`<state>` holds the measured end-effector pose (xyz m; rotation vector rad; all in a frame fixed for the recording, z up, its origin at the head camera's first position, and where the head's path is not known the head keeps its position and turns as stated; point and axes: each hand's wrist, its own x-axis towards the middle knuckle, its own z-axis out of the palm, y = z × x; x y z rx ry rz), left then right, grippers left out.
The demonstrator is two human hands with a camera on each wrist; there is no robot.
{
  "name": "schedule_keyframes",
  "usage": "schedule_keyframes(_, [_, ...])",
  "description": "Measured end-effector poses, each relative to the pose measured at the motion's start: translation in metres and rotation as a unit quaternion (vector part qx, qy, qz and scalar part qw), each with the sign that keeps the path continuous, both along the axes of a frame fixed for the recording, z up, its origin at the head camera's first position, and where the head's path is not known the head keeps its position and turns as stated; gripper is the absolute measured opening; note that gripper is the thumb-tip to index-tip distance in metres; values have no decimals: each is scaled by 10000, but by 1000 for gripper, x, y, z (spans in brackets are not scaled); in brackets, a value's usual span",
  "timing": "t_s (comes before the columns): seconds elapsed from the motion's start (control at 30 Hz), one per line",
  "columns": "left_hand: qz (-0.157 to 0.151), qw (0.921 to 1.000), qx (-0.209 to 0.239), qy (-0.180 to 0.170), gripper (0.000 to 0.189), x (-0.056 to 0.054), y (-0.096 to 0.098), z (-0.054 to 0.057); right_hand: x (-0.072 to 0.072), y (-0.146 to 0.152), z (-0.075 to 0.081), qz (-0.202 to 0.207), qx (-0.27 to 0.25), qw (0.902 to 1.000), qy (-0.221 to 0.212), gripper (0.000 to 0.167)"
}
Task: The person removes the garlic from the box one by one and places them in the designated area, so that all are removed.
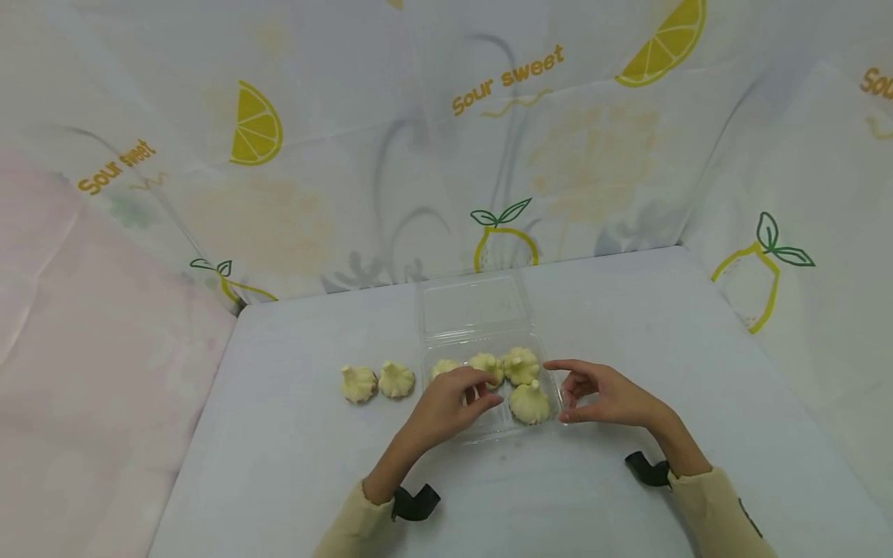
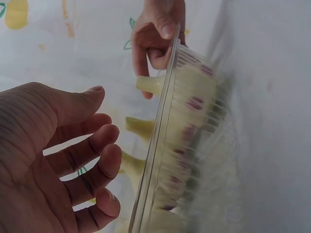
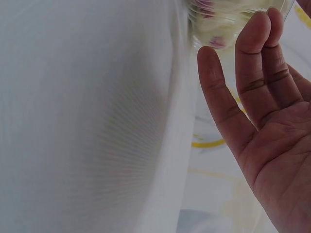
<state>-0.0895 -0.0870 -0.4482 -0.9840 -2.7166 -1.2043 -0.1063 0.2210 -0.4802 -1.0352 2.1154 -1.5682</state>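
A clear plastic clamshell box (image 1: 481, 440) lies on the table with its lid (image 1: 476, 306) folded back, away from me. Several garlic bulbs (image 1: 529, 404) sit in the box, some partly covered by my left hand (image 1: 445, 409). That hand hovers over the left part of the box; its fingers are loosely bent, with nothing between them in the left wrist view. My right hand (image 1: 608, 395) is at the box's right edge, index finger stretched toward a bulb (image 1: 521, 364) and thumb near the front corner. Whether its fingertips touch the rim, I cannot tell.
Two more garlic bulbs, one farther left (image 1: 359, 384) and one nearer the box (image 1: 396, 379), stand on the white tabletop (image 1: 279, 465). A lemon-printed cloth (image 1: 363, 194) hangs behind the table and along its sides. Black bands (image 1: 416, 504) are on the wrists.
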Motion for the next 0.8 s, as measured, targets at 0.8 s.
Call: schedule_keyframes(0.8, [1006, 9925, 274, -635, 23, 3, 35, 2, 1, 0, 4, 45, -7, 10000, -73, 72])
